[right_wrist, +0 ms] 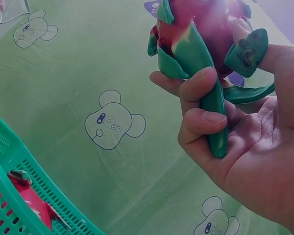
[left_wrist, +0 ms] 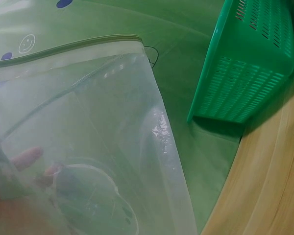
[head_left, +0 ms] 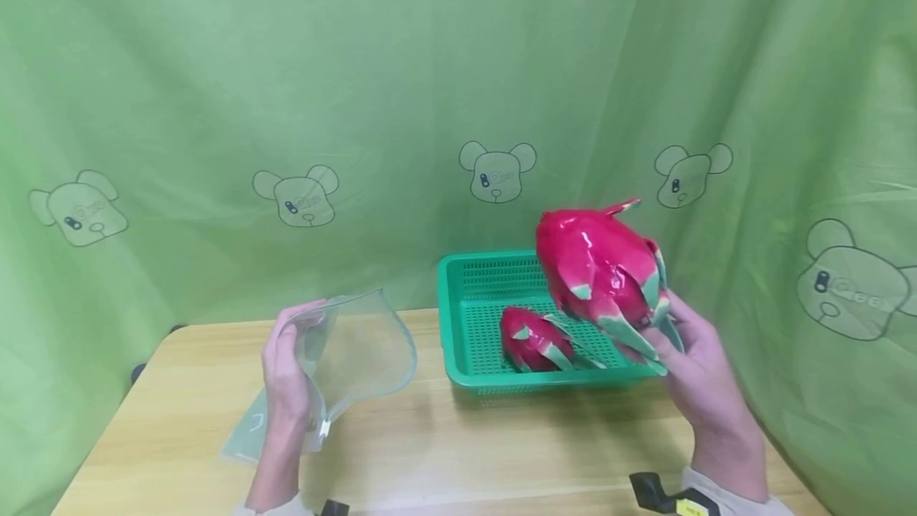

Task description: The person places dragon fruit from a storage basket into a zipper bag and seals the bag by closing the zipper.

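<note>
You are holding a pink-red dragon fruit point(head_left: 595, 261) with green-tipped scales in your right hand point(head_left: 705, 365), whose fingers are curling round the long scales at one end and gripping them. The fruit is hanging in the air above the right side of a green perforated plastic basket point(head_left: 446, 317), its body pointing up and to the left. The basket is standing at the back edge of the wooden table point(head_left: 401, 468), right of the middle. Inside it, a second dragon fruit point(head_left: 526, 337) is lying on its side near the basket's front edge, left of centre. Your left hand point(head_left: 285, 373) is gripping a clear zip bag point(head_left: 365, 349) by its left side, and the bag's wide mouth is gaping toward the basket. A small white slider point(head_left: 325, 428) is sitting at the near corner of that mouth. The bag is hovering over the left half of the table, its tail trailing toward the front left corner; you cannot tell whether the tail is touching the wood. A green curtain point(head_left: 394, 86) printed with bear heads is hanging behind the table.
</note>
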`<act>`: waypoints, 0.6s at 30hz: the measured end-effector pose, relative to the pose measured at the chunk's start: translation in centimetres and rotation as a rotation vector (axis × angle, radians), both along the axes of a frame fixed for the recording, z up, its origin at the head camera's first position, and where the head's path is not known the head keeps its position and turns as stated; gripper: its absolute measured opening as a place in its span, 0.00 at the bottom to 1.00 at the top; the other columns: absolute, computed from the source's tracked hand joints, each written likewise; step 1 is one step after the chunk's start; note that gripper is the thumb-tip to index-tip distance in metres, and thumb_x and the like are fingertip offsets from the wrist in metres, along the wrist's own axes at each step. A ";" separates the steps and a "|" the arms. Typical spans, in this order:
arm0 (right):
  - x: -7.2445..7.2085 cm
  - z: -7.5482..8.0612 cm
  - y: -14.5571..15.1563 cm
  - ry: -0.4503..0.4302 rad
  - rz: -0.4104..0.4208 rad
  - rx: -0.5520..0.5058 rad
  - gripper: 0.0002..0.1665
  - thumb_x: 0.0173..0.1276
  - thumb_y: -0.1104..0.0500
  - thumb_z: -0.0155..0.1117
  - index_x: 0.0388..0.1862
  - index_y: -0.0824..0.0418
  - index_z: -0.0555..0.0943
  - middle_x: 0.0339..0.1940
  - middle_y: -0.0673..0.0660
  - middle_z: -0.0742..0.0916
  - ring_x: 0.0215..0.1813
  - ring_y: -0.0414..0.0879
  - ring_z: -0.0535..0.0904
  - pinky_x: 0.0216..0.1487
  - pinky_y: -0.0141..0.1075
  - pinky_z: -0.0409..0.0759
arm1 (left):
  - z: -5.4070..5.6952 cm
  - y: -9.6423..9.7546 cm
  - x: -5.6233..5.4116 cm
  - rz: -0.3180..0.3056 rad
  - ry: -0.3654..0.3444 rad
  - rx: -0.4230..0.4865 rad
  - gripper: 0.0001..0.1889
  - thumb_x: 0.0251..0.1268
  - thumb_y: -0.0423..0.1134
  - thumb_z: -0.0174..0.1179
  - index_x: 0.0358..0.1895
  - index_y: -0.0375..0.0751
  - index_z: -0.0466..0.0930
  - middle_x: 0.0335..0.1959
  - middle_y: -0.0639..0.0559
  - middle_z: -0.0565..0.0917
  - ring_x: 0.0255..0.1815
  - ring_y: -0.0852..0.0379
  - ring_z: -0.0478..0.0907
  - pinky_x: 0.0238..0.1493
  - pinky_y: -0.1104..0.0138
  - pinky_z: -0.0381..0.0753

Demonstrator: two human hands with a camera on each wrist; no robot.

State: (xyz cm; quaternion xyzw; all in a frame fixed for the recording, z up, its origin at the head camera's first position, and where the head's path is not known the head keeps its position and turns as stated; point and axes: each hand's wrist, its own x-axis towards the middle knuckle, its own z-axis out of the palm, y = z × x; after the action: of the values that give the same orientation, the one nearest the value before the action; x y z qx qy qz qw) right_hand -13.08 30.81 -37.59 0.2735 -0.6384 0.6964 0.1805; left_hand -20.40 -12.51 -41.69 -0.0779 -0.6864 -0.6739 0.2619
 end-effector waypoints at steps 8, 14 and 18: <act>-0.3 -0.2 -0.1 0.007 0.044 -0.008 0.27 0.78 0.75 0.46 0.74 0.77 0.64 0.64 0.64 0.81 0.54 0.46 0.83 0.51 0.35 0.85 | 0.0 0.0 0.0 -0.011 -0.002 -0.003 0.24 0.82 0.35 0.30 0.57 0.28 0.79 0.53 0.42 0.84 0.56 0.49 0.77 0.64 0.65 0.70; -0.6 -0.2 -0.3 -0.001 0.049 0.002 0.27 0.78 0.76 0.45 0.75 0.77 0.64 0.64 0.63 0.81 0.56 0.47 0.82 0.51 0.35 0.85 | 0.1 0.1 -0.1 -0.007 -0.017 -0.003 0.24 0.82 0.35 0.32 0.57 0.29 0.79 0.53 0.43 0.84 0.56 0.51 0.77 0.65 0.63 0.70; -0.5 -0.2 -0.5 -0.066 0.000 0.047 0.25 0.79 0.72 0.48 0.74 0.72 0.68 0.62 0.57 0.82 0.52 0.42 0.80 0.48 0.32 0.85 | 0.0 0.2 -0.2 -0.012 -0.005 0.004 0.24 0.82 0.35 0.31 0.56 0.28 0.79 0.52 0.43 0.84 0.56 0.50 0.78 0.64 0.63 0.71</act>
State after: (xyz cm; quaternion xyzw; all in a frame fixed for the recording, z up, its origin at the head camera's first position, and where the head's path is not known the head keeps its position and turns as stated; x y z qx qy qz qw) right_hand -13.62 30.27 -37.84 0.2543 -0.6603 0.6899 0.1530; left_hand -20.59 -12.29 -41.70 -0.0799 -0.6853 -0.6769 0.2565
